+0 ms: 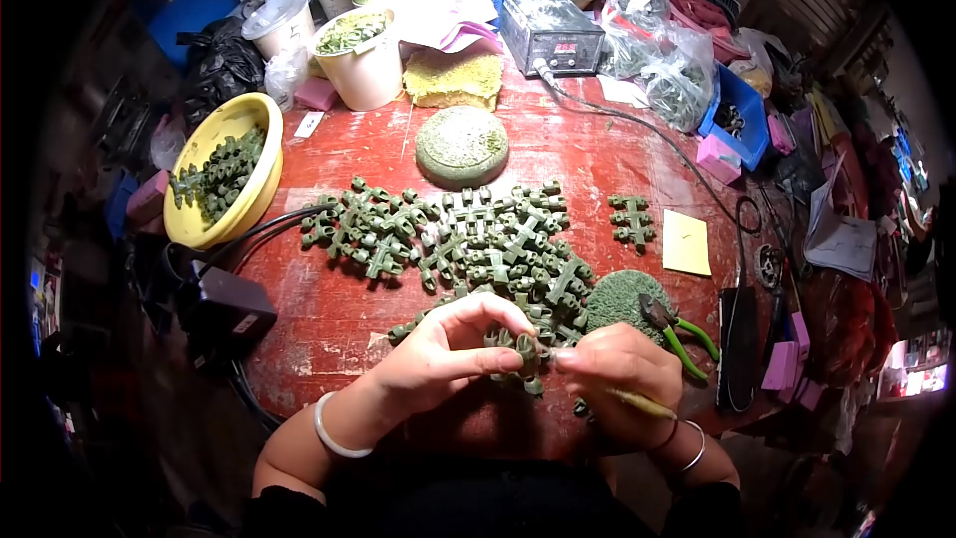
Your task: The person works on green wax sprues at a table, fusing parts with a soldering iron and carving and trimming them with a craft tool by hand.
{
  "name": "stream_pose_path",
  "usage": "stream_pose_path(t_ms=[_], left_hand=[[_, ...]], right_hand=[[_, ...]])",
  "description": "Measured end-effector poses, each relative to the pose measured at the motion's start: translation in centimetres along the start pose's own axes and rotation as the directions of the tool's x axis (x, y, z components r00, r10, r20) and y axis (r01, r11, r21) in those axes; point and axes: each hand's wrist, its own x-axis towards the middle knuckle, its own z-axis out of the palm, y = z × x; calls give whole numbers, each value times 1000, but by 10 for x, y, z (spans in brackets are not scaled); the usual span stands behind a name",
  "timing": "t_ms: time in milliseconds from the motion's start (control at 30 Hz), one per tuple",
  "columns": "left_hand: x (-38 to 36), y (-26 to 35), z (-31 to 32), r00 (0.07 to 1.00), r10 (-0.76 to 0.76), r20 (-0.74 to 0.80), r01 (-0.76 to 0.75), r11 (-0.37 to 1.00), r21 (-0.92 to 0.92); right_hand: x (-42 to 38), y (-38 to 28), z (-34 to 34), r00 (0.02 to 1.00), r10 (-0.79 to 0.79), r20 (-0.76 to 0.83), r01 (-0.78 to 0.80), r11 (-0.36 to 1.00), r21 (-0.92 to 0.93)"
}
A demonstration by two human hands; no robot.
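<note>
Near the table's front edge, my left hand (453, 349) pinches a small dark green branched piece (526, 357) with stubby cylindrical knobs between thumb and fingers. My right hand (625, 379) is closed around a slim tool with a yellowish handle (645, 404). Its front end meets the right side of the piece, where my fingertips hide the detail. Just beyond both hands spreads a heap of similar green branched pieces (498, 239). A round green pad (627, 301) lies beyond my right hand, with green-handled pliers (682, 339) resting partly on it.
At left stands a yellow bowl (269, 174) holding more green pieces. Behind the heap are a round greenish block (462, 147), a yellow sponge (453, 80), a white bucket (363, 75) and a box with a red display (553, 35). Its cable (657, 125) crosses the right side.
</note>
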Motion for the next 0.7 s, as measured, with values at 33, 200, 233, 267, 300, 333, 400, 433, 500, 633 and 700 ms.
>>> stream_pose_path(t_ms=[33, 200, 233, 267, 300, 333, 400, 433, 500, 633, 700], left_hand=[[1, -1, 0, 1000, 14, 9, -14, 1000, 7], [-1, 0, 1, 1000, -28, 7, 28, 999, -30], [-1, 0, 2, 999, -34, -4, 34, 999, -26], [-1, 0, 2, 999, -39, -15, 39, 999, -22], [-1, 0, 1, 999, -39, -15, 39, 999, -22], [-2, 0, -1, 999, -53, -4, 53, 998, -23], [-2, -1, -2, 998, -66, 6, 66, 998, -25], [-1, -2, -2, 998, -55, 4, 56, 998, -23], [-1, -3, -1, 999, -45, 1, 45, 999, -21], [-4, -3, -4, 997, -79, 12, 80, 994, -79], [-5, -3, -4, 995, -104, 11, 105, 990, -94]], right_hand=[[-1, 0, 0, 999, -35, 4, 35, 999, 14], [-3, 5, 4, 999, -52, -15, 52, 998, -40], [-2, 4, 3, 998, -67, 0, 66, 996, -59], [-1, 3, 2, 997, -81, 16, 82, 994, -77], [-1, 2, 2, 997, -81, 16, 82, 994, -77], [-1, 2, 1, 993, -120, 20, 121, 987, -109], [1, -4, 1, 991, -127, 29, 130, 981, -141], [1, -3, 1, 991, -127, 31, 130, 981, -141], [-1, 1, 2, 983, -183, -11, 179, 973, -145], [1, -3, 2, 985, -171, 16, 172, 976, -132], [1, -4, 3, 988, -153, 6, 152, 977, -147]])
